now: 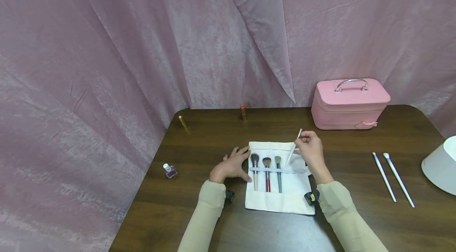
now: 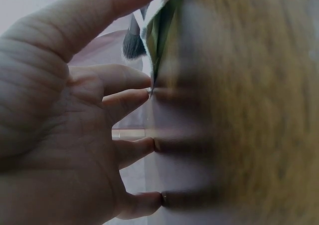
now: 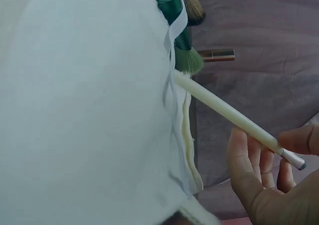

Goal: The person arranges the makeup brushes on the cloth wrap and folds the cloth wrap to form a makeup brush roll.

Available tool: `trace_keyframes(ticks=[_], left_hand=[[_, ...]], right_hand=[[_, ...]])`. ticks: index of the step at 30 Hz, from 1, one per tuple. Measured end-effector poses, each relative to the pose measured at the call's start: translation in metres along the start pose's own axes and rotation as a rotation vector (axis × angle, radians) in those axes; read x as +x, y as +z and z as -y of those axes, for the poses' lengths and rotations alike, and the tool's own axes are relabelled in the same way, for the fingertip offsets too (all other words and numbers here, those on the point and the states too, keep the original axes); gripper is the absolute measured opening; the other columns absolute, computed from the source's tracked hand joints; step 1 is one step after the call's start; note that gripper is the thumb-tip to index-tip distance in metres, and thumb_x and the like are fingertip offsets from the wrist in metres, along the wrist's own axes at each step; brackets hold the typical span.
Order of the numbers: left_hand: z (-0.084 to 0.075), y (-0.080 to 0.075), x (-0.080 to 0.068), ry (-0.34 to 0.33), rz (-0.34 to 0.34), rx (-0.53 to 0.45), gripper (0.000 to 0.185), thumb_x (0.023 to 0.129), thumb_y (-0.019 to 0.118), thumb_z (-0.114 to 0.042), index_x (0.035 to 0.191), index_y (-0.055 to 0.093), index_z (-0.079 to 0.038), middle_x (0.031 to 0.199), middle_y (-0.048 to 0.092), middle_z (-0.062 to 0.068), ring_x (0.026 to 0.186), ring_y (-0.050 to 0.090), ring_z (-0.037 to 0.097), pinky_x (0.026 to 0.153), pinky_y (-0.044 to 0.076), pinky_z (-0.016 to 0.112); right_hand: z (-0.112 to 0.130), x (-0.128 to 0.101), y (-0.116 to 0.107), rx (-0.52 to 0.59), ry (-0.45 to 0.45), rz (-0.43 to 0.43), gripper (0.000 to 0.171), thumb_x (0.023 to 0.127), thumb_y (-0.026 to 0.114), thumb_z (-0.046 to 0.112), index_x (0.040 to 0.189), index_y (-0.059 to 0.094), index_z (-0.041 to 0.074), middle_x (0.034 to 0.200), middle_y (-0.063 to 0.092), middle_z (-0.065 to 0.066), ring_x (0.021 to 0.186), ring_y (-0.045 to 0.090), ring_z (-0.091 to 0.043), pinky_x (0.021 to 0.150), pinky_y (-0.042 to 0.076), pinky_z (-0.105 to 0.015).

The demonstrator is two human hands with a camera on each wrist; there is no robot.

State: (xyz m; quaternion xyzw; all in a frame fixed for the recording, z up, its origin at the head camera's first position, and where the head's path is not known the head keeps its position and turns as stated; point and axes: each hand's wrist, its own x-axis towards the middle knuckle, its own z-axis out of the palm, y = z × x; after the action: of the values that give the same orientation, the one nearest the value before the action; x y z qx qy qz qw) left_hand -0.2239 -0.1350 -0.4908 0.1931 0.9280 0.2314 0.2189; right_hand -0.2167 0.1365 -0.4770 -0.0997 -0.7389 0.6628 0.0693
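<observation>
A white cloth brush roll (image 1: 295,202) lies unfolded on the table. Under its elastic band (image 3: 172,98) sit a dark-bristled brush (image 1: 255,160), a red-handled brush (image 1: 267,177) and a green brush (image 1: 279,175). My right hand (image 1: 311,151) pinches a slim white-handled makeup brush (image 3: 224,108) near its small dark tip. The handle slants down, its far end at the band, right of the green brush. My left hand (image 1: 233,166) rests at the roll's left edge with spread fingers, some fingertips on the table; thumb and index finger touch the cloth edge.
Two white brushes (image 1: 399,179) lie to the right, near a white lampshade-like object (image 1: 439,167). A pink case (image 1: 350,105) stands at the back right. Along the back are a lipstick (image 1: 243,112) and a gold tube (image 1: 183,122); a nail polish bottle (image 1: 170,171) stands left.
</observation>
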Motion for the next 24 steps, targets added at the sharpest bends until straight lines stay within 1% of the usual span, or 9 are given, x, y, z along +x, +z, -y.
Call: trace_keyframes(ticks=[4, 7, 11, 14, 20, 24], left_hand=[[0.0007, 0.0004, -0.0002, 0.001, -0.002, -0.002, 0.101, 0.077, 0.090, -0.027, 0.159, 0.034, -0.011, 0.169, 0.016, -0.002, 0.154, 0.004, 0.034, 0.115, 0.009, 0.068], [0.0020, 0.0019, 0.0010, 0.003, -0.001, 0.005, 0.100, 0.078, 0.090, -0.028, 0.159, 0.034, -0.012, 0.169, 0.016, -0.002, 0.154, 0.004, 0.033, 0.115, 0.009, 0.068], [0.0025, 0.0033, 0.0016, 0.008, 0.001, 0.013, 0.100, 0.078, 0.090, -0.028, 0.159, 0.034, -0.011, 0.169, 0.016, -0.002, 0.154, 0.004, 0.034, 0.115, 0.010, 0.069], [0.0011, 0.0022, 0.0008, 0.008, 0.000, 0.010, 0.100, 0.078, 0.090, -0.027, 0.159, 0.034, -0.011, 0.169, 0.016, -0.002, 0.154, 0.004, 0.033, 0.114, 0.010, 0.069], [0.0002, 0.0010, 0.0001, 0.004, -0.001, 0.019, 0.100, 0.078, 0.090, -0.028, 0.159, 0.034, -0.012, 0.169, 0.016, -0.003, 0.154, 0.004, 0.033, 0.115, 0.011, 0.068], [0.0007, 0.0010, -0.0004, 0.007, 0.000, 0.010, 0.100, 0.078, 0.090, -0.027, 0.159, 0.034, -0.011, 0.169, 0.016, -0.002, 0.154, 0.003, 0.033, 0.115, 0.010, 0.068]], right_hand=[[-0.0036, 0.0022, 0.0003, -0.010, 0.015, 0.049, 0.025, 0.095, 0.052, -0.004, 0.119, 0.046, -0.010, 0.096, 0.058, -0.015, 0.076, 0.063, -0.012, 0.065, 0.058, -0.024], [-0.0054, 0.0026, 0.0001, -0.036, 0.026, 0.076, 0.027, 0.095, 0.051, -0.003, 0.120, 0.045, -0.011, 0.096, 0.058, -0.016, 0.075, 0.061, -0.011, 0.065, 0.058, -0.026], [-0.0075, 0.0020, 0.0005, -0.070, 0.038, 0.102, 0.031, 0.096, 0.051, -0.002, 0.124, 0.044, -0.014, 0.098, 0.058, -0.019, 0.076, 0.060, -0.012, 0.067, 0.059, -0.030], [-0.0090, 0.0017, 0.0017, -0.097, 0.037, 0.124, 0.032, 0.096, 0.051, -0.002, 0.125, 0.045, -0.015, 0.099, 0.059, -0.021, 0.074, 0.061, -0.015, 0.066, 0.059, -0.030], [-0.0110, 0.0007, 0.0049, -0.174, 0.043, 0.180, 0.031, 0.094, 0.052, -0.003, 0.123, 0.048, -0.014, 0.095, 0.061, -0.019, 0.069, 0.062, -0.016, 0.060, 0.057, -0.028], [-0.0111, -0.0010, 0.0074, -0.192, 0.047, 0.214, 0.030, 0.093, 0.052, -0.004, 0.121, 0.049, -0.015, 0.093, 0.061, -0.016, 0.068, 0.061, -0.016, 0.059, 0.057, -0.028]])
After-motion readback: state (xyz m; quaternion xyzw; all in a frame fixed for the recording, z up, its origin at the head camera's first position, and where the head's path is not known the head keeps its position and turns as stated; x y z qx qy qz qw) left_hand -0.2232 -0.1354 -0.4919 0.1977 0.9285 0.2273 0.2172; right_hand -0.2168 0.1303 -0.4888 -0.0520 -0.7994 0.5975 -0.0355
